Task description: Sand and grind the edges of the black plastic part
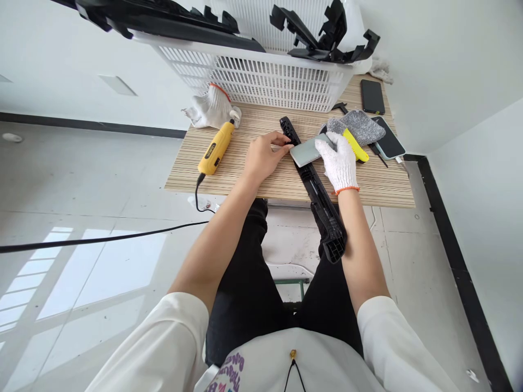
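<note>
A long black plastic part [322,209] lies across the striped wooden table [253,174] and sticks out past its near edge over my lap. My bare left hand [261,158] pinches the part near its far end and holds it down. My right hand [340,162], in a white knit glove, grips a grey rectangular block [304,153] pressed flat against the part. Both hands meet at the middle of the table.
A yellow corded rotary tool [216,149] lies left, beside a spare white glove [210,108]. A white slatted basket [261,76] of black plastic parts stands at the back. At right lie a grey cloth [362,125], a yellow tool [354,145] and two phones [372,96].
</note>
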Demonstrator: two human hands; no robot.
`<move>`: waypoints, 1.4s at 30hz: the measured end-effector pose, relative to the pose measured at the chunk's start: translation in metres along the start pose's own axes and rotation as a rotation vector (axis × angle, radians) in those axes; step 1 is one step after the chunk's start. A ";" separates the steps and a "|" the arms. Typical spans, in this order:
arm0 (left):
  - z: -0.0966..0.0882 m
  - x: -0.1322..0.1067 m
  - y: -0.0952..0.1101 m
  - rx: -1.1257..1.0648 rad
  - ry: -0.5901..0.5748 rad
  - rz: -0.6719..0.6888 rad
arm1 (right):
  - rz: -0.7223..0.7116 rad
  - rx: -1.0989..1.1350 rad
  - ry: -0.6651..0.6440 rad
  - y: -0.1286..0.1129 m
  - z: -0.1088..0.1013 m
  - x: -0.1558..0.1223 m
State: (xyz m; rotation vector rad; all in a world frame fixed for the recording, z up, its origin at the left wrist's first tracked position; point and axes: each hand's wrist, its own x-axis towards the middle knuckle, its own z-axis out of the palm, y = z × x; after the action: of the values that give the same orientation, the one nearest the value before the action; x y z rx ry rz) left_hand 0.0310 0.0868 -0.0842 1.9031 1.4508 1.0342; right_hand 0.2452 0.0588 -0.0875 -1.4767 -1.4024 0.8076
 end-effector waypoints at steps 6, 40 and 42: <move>0.000 0.000 -0.001 -0.001 0.001 0.006 | 0.085 -0.048 -0.097 -0.020 -0.004 -0.009; 0.006 -0.001 -0.001 0.030 -0.100 0.217 | 0.248 0.438 0.197 -0.016 -0.018 -0.006; 0.007 -0.001 -0.001 0.022 -0.082 0.170 | 0.212 0.381 0.098 -0.016 -0.016 -0.010</move>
State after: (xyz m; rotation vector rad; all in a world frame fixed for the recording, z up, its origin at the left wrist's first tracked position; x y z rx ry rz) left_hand 0.0361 0.0865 -0.0889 2.0888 1.2775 1.0060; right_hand 0.2523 0.0450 -0.0677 -1.3563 -0.9642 1.0550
